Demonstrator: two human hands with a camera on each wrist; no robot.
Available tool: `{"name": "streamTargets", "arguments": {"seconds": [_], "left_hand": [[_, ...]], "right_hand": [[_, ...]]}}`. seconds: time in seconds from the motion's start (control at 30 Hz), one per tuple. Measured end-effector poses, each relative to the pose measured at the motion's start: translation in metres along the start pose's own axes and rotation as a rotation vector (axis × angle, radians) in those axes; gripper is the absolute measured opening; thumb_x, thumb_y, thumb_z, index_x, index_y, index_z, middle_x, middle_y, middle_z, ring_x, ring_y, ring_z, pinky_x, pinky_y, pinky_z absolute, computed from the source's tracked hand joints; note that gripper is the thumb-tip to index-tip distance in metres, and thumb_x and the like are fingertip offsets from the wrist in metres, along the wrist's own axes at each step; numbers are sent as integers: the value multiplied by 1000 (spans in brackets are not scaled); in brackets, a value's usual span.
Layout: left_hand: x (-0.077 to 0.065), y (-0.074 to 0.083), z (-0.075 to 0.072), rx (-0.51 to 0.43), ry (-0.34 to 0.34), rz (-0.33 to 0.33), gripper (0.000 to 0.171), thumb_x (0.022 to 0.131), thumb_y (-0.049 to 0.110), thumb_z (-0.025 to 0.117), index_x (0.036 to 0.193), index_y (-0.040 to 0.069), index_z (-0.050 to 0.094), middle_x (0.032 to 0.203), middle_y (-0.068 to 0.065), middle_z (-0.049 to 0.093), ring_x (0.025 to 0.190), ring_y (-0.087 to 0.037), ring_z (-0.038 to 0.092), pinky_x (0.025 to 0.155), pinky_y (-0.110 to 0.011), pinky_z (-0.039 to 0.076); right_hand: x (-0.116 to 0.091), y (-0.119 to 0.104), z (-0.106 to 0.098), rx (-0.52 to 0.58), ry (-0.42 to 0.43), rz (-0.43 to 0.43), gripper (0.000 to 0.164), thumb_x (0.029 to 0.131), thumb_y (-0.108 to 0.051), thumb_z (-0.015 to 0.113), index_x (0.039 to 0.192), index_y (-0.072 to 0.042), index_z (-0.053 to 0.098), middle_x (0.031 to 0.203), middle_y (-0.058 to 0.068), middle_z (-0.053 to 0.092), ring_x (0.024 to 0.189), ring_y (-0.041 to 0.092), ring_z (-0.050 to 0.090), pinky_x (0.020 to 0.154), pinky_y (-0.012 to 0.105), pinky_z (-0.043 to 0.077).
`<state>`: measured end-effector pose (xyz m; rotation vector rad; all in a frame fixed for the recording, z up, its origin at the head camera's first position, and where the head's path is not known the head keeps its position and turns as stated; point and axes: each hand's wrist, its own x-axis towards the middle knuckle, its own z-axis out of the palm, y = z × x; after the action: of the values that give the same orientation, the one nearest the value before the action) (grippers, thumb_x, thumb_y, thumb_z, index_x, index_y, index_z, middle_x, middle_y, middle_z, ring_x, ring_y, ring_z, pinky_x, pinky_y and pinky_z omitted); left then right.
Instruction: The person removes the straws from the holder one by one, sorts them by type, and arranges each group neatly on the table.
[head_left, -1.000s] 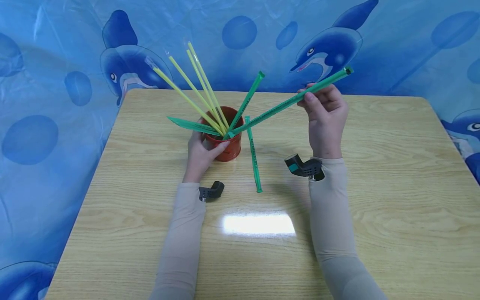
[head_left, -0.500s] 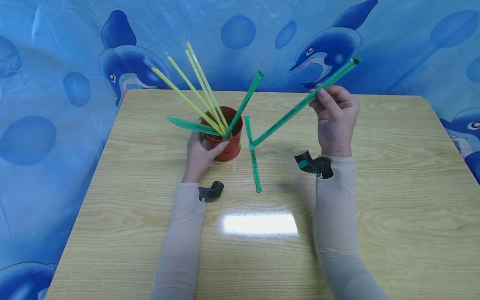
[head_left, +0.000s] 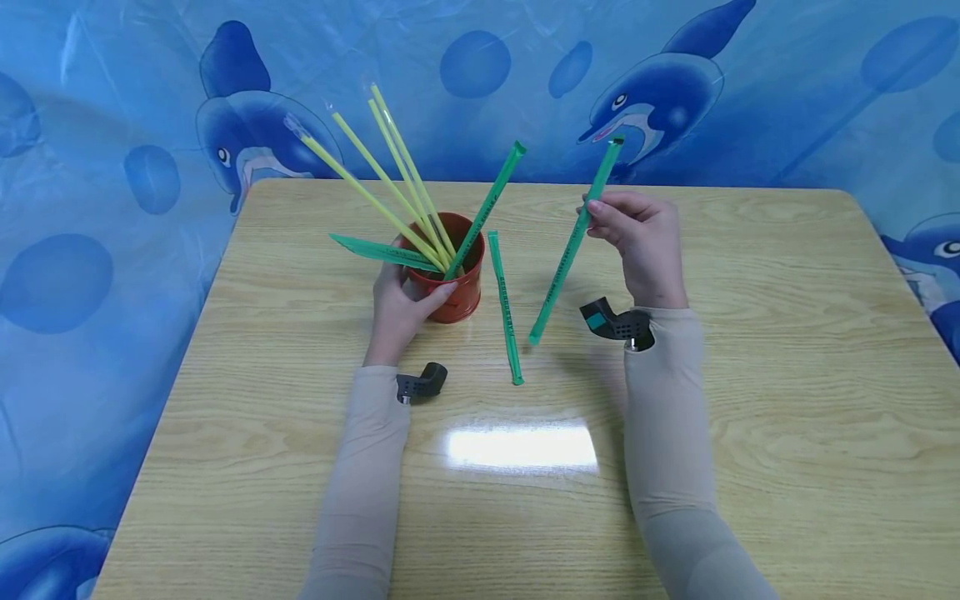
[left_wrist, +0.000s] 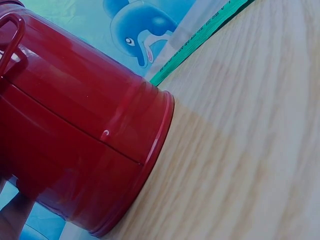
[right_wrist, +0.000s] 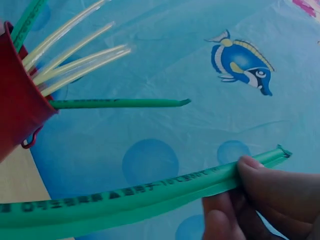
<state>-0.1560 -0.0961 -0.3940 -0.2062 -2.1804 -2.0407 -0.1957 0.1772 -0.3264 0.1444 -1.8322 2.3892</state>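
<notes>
My left hand (head_left: 401, 312) grips a small red metal bucket (head_left: 459, 302) near its rim, thumb on the front side. Several yellow straws in clear wrappers (head_left: 375, 193) lean out of the bucket toward the back left. Two straws in green printed wrappers also stick out of it, one upright-leaning wrapped straw (head_left: 487, 208) and one low wrapped straw (head_left: 382, 251) to the left. My right hand (head_left: 641, 242) pinches another green-wrapped straw (right_wrist: 125, 197) near its upper end, between thumb and fingers. That straw slants down, its lower end over the table right of the bucket.
One more green-wrapped straw (head_left: 506, 308) lies on the wooden table (head_left: 787, 400), just right of the bucket. A blue sheet with dolphins (head_left: 480, 117) hangs behind the table. Each wrist carries a small black camera (head_left: 617, 323).
The right hand has drawn the green-wrapped straw away from the bucket's rim, past the straw on the table, and swung it steeper, with its lower end nearer me. The left hand stays put.
</notes>
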Motion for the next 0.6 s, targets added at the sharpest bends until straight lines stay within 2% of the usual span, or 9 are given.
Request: {"name": "streamTargets", "arguments": {"seconds": [0.1,0.37,0.6], "left_hand": [[-3,11,1,24,2,0,73,77,2,71,141,0,34,137,-16,45,127,-23,42,102,-39,41],[-4,12,0,55,1,27,72,78,4,72,140,-1,35,136,-18,45,127,-25,42,103,-39,40],[-4,14,0,34,-3,15,73,78,4,73,140,0,35,136,-18,46,125,-25,43,101,-39,41]], "right_hand": [[2,8,0,-70,-43,58,16,84,-5,70,94,8,71,83,9,71,70,17,64,69,27,53],[8,30,3,-231,-156,200,8,87,-6,67,89,-2,74,86,6,69,69,15,62,67,25,55],[10,47,6,-265,-147,278,7,85,-6,68,88,-2,74,85,7,67,65,16,61,64,26,56]]}}
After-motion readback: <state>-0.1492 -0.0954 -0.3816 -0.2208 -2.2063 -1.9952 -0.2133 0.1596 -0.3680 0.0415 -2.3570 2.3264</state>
